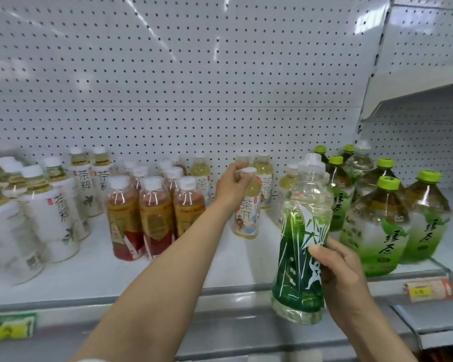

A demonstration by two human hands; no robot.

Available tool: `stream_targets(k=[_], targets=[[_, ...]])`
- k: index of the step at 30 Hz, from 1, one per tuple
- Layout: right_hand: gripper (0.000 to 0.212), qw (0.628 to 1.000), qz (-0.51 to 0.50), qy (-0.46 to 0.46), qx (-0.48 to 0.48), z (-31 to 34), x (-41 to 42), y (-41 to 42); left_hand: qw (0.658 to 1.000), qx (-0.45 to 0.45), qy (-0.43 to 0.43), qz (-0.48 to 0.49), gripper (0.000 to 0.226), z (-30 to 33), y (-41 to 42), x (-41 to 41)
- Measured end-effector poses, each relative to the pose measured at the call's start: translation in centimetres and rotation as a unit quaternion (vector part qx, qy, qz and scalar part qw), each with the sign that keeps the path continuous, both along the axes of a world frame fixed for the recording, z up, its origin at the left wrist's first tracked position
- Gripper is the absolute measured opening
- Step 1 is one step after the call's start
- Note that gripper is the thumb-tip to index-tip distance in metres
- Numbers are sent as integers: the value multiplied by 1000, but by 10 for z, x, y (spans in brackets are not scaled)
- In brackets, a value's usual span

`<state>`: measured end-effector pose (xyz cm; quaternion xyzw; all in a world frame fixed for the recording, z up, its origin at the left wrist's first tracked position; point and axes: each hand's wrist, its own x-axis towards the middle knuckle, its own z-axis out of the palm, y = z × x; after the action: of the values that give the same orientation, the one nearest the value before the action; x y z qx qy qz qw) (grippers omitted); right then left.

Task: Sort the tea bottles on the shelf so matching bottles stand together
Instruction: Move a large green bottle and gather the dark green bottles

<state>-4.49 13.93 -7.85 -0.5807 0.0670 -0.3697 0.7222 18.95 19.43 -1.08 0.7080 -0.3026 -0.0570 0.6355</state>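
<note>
Both hands (344, 273) (233, 182) gripping bottles (300, 246) (246, 212)

A shop aisle, white metal shelf (168, 273) backed by a perforated panel (168, 74), many tea bottles (147, 205) standing in groups by kind, price tags (428, 290) clipped along the shelf's front edge

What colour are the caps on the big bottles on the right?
Lime green caps on the big bottles, clearest in the head view.
</note>
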Motion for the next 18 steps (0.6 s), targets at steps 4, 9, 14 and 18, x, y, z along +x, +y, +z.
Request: stream_targets(k=[4,9,14,18], targets=[[44,1000,12,16,-16,10,7,10,999,40,-9,-20,43,10,12,-12],[32,997,72,20,0,31,31,29,998,21,-50,-20,54,43,76,-50],[67,988,147,34,14,40,61,59,994,-80,-55,41,41,43,178,-78],[39,977,211,40,-3,43,91,112,992,-98,-23,76,42,17,247,-91]])
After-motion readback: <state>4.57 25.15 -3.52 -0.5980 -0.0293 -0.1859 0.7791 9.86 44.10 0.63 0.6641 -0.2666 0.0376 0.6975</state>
